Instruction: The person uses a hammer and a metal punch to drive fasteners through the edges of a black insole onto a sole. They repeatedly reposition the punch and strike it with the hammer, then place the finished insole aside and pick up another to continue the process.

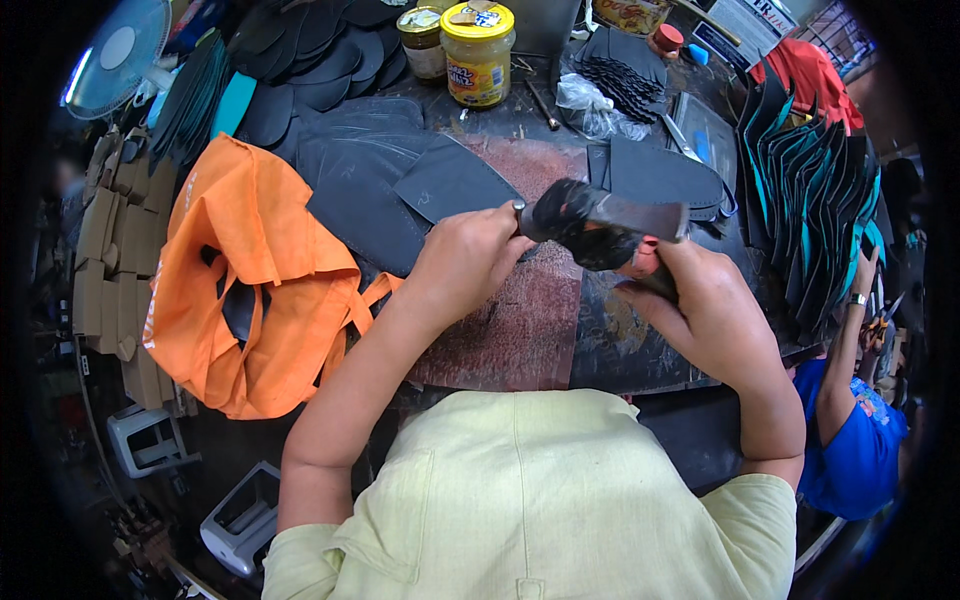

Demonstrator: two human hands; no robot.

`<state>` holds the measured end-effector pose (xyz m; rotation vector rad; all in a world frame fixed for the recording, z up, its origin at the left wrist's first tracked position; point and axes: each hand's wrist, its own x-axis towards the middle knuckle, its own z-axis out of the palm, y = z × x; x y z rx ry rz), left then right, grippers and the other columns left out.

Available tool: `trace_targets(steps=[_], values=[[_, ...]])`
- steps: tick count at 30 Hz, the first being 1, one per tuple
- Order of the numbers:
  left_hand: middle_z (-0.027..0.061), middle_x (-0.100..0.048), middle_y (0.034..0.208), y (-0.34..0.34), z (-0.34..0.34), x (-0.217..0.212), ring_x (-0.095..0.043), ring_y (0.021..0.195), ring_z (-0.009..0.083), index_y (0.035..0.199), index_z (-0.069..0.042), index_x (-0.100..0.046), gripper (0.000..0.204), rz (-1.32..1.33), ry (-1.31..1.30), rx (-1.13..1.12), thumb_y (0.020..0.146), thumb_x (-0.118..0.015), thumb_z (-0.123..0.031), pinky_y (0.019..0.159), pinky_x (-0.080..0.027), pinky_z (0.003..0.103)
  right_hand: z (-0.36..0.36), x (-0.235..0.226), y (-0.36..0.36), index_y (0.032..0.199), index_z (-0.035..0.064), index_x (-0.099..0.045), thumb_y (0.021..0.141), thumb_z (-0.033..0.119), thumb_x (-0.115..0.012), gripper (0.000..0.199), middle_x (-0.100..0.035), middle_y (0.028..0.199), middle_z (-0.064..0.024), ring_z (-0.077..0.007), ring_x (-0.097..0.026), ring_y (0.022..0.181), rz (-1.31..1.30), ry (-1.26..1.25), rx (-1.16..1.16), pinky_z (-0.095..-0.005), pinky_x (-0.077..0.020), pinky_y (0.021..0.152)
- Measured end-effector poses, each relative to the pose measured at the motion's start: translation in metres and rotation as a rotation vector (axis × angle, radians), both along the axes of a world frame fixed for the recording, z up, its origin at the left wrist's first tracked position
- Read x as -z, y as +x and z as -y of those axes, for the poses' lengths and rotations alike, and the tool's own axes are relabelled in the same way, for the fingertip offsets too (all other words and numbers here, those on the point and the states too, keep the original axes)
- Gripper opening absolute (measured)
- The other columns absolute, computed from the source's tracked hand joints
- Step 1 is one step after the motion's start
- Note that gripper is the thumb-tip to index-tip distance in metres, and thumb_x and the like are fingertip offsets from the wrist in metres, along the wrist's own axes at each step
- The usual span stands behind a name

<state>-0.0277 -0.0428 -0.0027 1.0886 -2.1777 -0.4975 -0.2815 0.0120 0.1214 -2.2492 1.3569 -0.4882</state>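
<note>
A hammer (640, 215) with a dark metal head, partly black and smeared by motion, is gripped by my right hand (715, 305) near the middle of the workbench. My left hand (470, 255) is closed, its fingers pinching a small metal-tipped tool (520, 206), mostly hidden in the fingers and behind the hammer. The hammer head lies close beside that tip; whether they touch I cannot tell. Beneath both hands spreads a worn reddish-brown mat (500, 335). Black flat cut pieces (455, 180) with rows of small holes along their edges lie just beyond my left hand.
An orange cloth bag (245, 290) slumps at the left. Two jars, one yellow-lidded (478, 60), stand at the back beside stacked black soles (310, 50). More black pieces (665, 175) lie at the right, near a black-and-teal stack (810, 190). Another person (850, 440) sits at far right.
</note>
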Motion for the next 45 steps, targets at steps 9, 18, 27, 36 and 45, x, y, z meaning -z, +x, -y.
trace_targets(steps=[9,18,27,36,45], values=[[0.0205,-0.071,0.086,0.001,0.003,0.001,-0.070,0.079,0.0391,0.095,0.000,-0.070,0.023,-0.053,0.142,-0.028,0.095,-0.073,-0.022,0.073,-0.054,0.046,-0.006,0.003,-0.008,0.118,-0.0030,-0.060,0.085,0.004,-0.078,0.038,-0.071,0.094,-0.0159,-0.0301,-0.071,0.084,0.141,-0.006,0.083,-0.0353,-0.0536,0.079],[0.0170,-0.070,0.086,0.002,0.002,-0.004,-0.069,0.082,0.0372,0.097,-0.002,-0.069,0.017,-0.054,0.121,0.052,0.093,-0.074,-0.018,0.075,-0.054,0.045,-0.011,-0.009,-0.013,0.119,-0.0052,-0.060,0.087,0.005,-0.079,0.038,-0.072,0.099,-0.0123,-0.0222,-0.069,0.084,0.144,-0.136,0.048,-0.0333,-0.0540,0.078],[0.0160,-0.069,0.087,-0.004,-0.005,-0.004,-0.069,0.085,0.0372,0.097,-0.002,-0.065,0.018,-0.002,-0.030,0.049,0.092,-0.075,-0.017,0.076,-0.055,0.047,-0.007,0.009,-0.002,0.110,-0.0031,-0.061,0.088,0.012,-0.080,0.033,-0.068,0.092,-0.0229,-0.0434,-0.069,0.087,-0.143,-0.043,0.026,-0.0433,-0.0542,0.077],[0.0160,-0.068,0.114,0.025,0.051,-0.031,-0.061,0.116,0.0387,0.101,0.003,-0.068,0.019,0.389,-0.150,0.138,0.090,-0.069,-0.012,0.108,-0.043,0.053,-0.013,0.035,-0.027,0.125,-0.0001,-0.055,0.092,0.013,-0.076,0.041,-0.072,0.100,-0.0233,-0.0474,-0.069,0.097,-0.017,0.091,0.124,-0.0461,-0.0546,0.079],[0.0088,-0.068,0.103,0.020,0.049,-0.076,-0.067,0.094,0.0258,0.094,-0.002,-0.070,0.013,0.142,-0.020,0.049,0.090,-0.076,-0.011,0.085,-0.053,0.036,-0.018,0.070,-0.039,0.131,-0.0010,-0.052,0.096,0.022,-0.073,0.046,-0.071,0.103,-0.0283,-0.0494,-0.068,0.099,0.001,0.223,0.160,-0.0504,-0.0540,0.080]])
